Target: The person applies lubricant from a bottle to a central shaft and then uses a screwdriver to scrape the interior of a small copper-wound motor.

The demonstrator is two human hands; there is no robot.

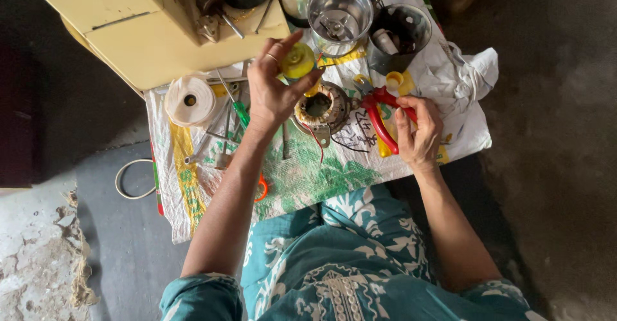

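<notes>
My left hand (273, 86) is raised over the mat and holds a yellow roll of tape (298, 61) between thumb and fingers. Just right of it lies a round motor stator (320, 108) with copper windings and thin red and black wires trailing toward me. My right hand (418, 131) grips red-handled pliers (380, 118), whose jaws point toward the stator's right side.
A woven green and white sack (302, 176) serves as a mat. On it lie a white tape roll (189, 100), several screwdrivers (225, 125), two steel mixer jars (340, 16), a crumpled white cloth (463, 77). A yellow box (138, 28) stands at the back left.
</notes>
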